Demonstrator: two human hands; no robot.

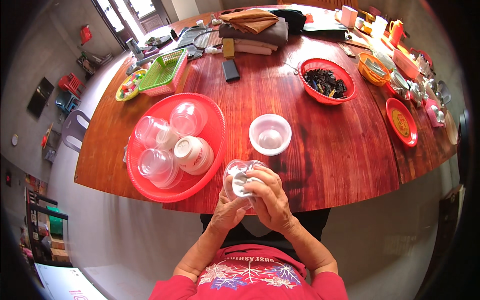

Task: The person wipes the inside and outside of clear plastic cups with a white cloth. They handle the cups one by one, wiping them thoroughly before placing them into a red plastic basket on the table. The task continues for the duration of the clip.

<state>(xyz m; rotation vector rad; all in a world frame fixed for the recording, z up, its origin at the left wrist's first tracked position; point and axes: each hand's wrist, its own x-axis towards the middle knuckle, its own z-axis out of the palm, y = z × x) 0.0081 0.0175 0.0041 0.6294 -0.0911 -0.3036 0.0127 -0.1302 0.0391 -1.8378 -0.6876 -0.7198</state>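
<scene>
Close to my body, at the table's front edge, my left hand grips a clear plastic bowl from below and the side. My right hand presses a small white-grey piece that looks like cloth against the bowl; its fingers are bent over it. Just beyond my hands stands a white plastic bowl. To the left, a big red plastic basket tray holds several stacks of clear plastic bowls and an upside-down stack of white printed bowls.
Right of centre sits a red basket of small black items. A green basket inside a pink one stands back left, near a black wallet-like item. Folded cloths lie far back; a red plate is at right.
</scene>
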